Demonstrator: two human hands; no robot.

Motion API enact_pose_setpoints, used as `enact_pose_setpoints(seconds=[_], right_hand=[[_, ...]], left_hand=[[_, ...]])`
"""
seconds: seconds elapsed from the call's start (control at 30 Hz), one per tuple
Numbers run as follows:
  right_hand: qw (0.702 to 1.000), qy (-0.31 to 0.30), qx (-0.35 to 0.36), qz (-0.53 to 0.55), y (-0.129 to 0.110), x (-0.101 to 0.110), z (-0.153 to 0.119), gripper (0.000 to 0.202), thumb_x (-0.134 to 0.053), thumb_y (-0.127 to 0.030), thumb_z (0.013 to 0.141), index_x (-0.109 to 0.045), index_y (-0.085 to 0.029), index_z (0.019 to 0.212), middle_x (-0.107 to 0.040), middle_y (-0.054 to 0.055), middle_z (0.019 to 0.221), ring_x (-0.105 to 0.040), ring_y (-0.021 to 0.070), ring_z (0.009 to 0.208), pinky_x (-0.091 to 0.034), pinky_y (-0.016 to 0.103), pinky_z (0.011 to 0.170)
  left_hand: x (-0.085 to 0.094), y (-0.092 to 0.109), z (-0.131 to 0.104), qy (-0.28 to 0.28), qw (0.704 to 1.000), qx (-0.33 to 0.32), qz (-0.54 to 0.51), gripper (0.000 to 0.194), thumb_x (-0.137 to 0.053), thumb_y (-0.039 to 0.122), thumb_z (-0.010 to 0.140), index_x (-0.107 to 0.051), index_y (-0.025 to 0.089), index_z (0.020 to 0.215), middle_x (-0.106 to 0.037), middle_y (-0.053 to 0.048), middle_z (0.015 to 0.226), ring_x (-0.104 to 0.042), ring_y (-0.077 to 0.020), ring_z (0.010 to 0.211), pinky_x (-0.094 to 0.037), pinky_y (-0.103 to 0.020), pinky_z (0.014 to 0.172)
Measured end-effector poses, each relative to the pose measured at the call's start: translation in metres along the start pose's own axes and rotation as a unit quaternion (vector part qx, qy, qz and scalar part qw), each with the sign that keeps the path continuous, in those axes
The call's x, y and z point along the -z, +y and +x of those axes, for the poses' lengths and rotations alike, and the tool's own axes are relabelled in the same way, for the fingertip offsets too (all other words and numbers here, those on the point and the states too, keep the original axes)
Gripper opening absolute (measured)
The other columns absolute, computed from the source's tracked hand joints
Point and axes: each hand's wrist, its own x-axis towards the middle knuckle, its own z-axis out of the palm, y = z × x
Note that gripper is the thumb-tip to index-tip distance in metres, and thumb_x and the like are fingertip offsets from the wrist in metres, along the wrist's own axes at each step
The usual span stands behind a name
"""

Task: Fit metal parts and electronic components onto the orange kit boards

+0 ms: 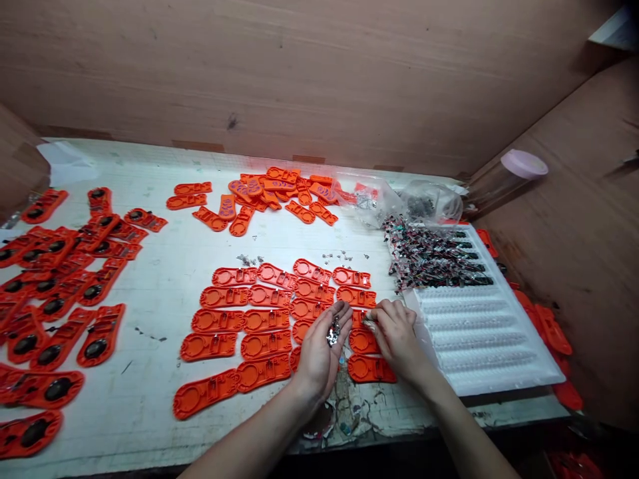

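Observation:
Several orange plastic shells (263,320) lie in rows at the middle of the table. Over the right part of these rows, my left hand (323,349) is palm up and cupped around a small heap of shiny metal pieces (333,331). Just to its right, my right hand (397,332) has thumb and fingers pinched together over a shell in the rightmost column; whatever is between the fingertips is too small to name. Small metal bits (249,260) are scattered behind the rows.
Orange shells with black round parts (97,289) are piled at the left. More shells (269,189) and plastic bags (372,199) lie at the back. A white foam tray (542,359) with wired parts (434,256) stands right, near a pink-lidded jar (524,163). Cardboard walls surround the table.

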Motion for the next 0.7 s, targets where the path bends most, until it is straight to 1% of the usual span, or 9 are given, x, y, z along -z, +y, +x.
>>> enact_pose_setpoints(seconds=[0.13, 0.23, 0.37, 0.43, 0.57, 0.7], right_hand=[[0.999, -0.015, 0.031, -0.034, 0.003, 0.0, 0.0, 0.016, -0.043, -0.01, 0.086, -0.056, -0.017, 0.092, -0.055, 0.007, 0.094, -0.043, 0.0215, 0.086, -0.03, 0.035, 0.076], [0.995, -0.022, 0.063, -0.074, 0.007, -0.001, 0.0, 0.019, -0.042, -0.008, 0.086, -0.058, -0.017, 0.093, -0.056, 0.009, 0.098, -0.042, 0.0224, 0.087, -0.03, 0.037, 0.078], [0.979, -0.056, 0.134, -0.141, 0.009, 0.0, 0.001, 0.02, -0.044, -0.009, 0.085, -0.06, -0.016, 0.096, -0.057, 0.011, 0.099, -0.04, 0.0245, 0.088, -0.029, 0.04, 0.083], [0.972, -0.075, 0.157, -0.159, 0.008, 0.002, 0.003, 0.02, -0.047, -0.01, 0.084, -0.06, -0.016, 0.097, -0.057, 0.011, 0.1, -0.04, 0.0252, 0.089, -0.029, 0.041, 0.085], [0.97, -0.083, 0.157, -0.167, 0.007, 0.009, 0.007, 0.018, -0.047, -0.009, 0.084, -0.061, -0.016, 0.094, -0.057, 0.011, 0.099, -0.04, 0.0254, 0.089, -0.029, 0.04, 0.083], [0.974, -0.072, 0.136, -0.165, 0.008, 0.014, 0.009, 0.017, -0.046, -0.007, 0.083, -0.061, -0.016, 0.089, -0.057, 0.01, 0.094, -0.04, 0.0246, 0.086, -0.029, 0.039, 0.079]], left_hand=[[0.001, -0.002, 0.001, -0.006, 1.0, -0.003, 0.005, 0.024, -0.048, 0.017, 0.089, -0.067, 0.008, 0.099, -0.063, -0.017, 0.117, -0.057, -0.0242, 0.114, -0.04, -0.037, 0.106], [0.003, -0.003, 0.001, -0.01, 1.0, -0.008, 0.003, 0.023, -0.049, 0.017, 0.089, -0.068, 0.008, 0.098, -0.062, -0.017, 0.118, -0.057, -0.025, 0.114, -0.039, -0.037, 0.106], [0.003, -0.005, 0.002, -0.014, 1.0, -0.008, 0.005, 0.023, -0.049, 0.016, 0.089, -0.068, 0.008, 0.098, -0.063, -0.017, 0.117, -0.057, -0.0248, 0.115, -0.039, -0.037, 0.106], [0.002, -0.005, 0.002, -0.015, 1.0, -0.007, 0.007, 0.023, -0.048, 0.016, 0.089, -0.067, 0.008, 0.099, -0.063, -0.017, 0.117, -0.057, -0.0245, 0.114, -0.039, -0.036, 0.106], [0.002, -0.005, 0.002, -0.016, 1.0, -0.007, 0.012, 0.023, -0.049, 0.017, 0.089, -0.067, 0.008, 0.1, -0.064, -0.016, 0.116, -0.058, -0.0242, 0.113, -0.039, -0.036, 0.106], [0.003, -0.007, 0.003, -0.022, 1.0, -0.006, 0.011, 0.023, -0.049, 0.017, 0.089, -0.068, 0.009, 0.099, -0.064, -0.016, 0.115, -0.058, -0.0241, 0.113, -0.039, -0.035, 0.106]])
